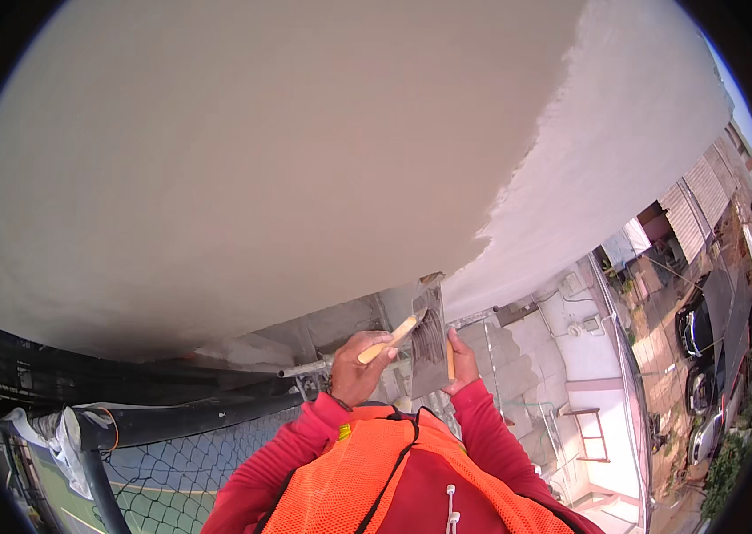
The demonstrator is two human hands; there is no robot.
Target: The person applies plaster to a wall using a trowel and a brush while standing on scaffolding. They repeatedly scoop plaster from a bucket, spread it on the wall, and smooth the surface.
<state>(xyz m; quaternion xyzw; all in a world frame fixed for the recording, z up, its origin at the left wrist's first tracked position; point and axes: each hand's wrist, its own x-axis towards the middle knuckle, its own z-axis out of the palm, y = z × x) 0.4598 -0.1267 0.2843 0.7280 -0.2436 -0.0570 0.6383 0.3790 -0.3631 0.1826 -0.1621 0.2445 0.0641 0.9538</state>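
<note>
My left hand (358, 368) is closed around the pale wooden handle (389, 341) of a small hand tool, perhaps a putty knife; its working end is hard to make out. That end meets the face of a plastering trowel (430, 360), a long grey metal plate smeared with dark streaks. My right hand (464, 363) grips the trowel by its wooden handle at the plate's right side, fingers partly hidden. Beyond both tools spreads a large plastered surface (287, 151), smooth and beige, with a ragged border against a paler area (607, 151) on the right.
Scaffold tubes (305, 368) run just beyond my left hand. At the lower left, a dark padded rail (180, 423) tops a wire mesh fence (171, 472), with white sheeting (51, 445) hanging beside it. Far below on the right are parked cars (696, 329) and a ladder-like frame (587, 434).
</note>
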